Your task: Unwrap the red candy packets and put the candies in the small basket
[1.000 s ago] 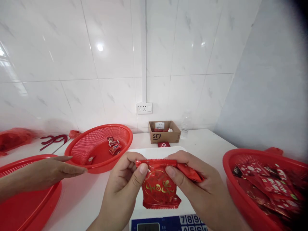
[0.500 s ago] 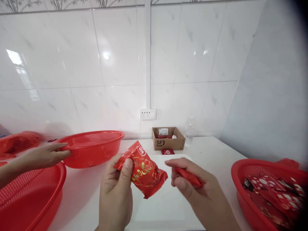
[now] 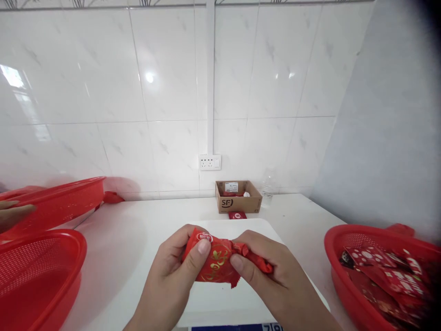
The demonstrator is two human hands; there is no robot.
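Note:
A red snack packet [image 3: 215,264] with gold characters and a crimped edge is held up between both hands, above a white board [image 3: 234,301]. My left hand [image 3: 172,271] is closed on its left side, thumb across the printed front. My right hand [image 3: 275,271] pinches its right end between thumb and index finger. Within the right hand's grip sits a small crumpled red piece [image 3: 261,263], partly hidden by the fingers; whether it is a separate wrapped item I cannot tell.
Red plastic baskets stand left [image 3: 77,271] and right [image 3: 329,243], the right one with red packets [image 3: 386,276]. At the far left another person's hand [image 3: 17,215] is at a tilted red basket [image 3: 65,202]. A cardboard box [image 3: 239,204] and clear bottle [image 3: 268,186] stand by the wall.
My right hand has moved left and taken hold of the packet's right end. The other person's hand has drawn the back red basket to the left and tilted it.

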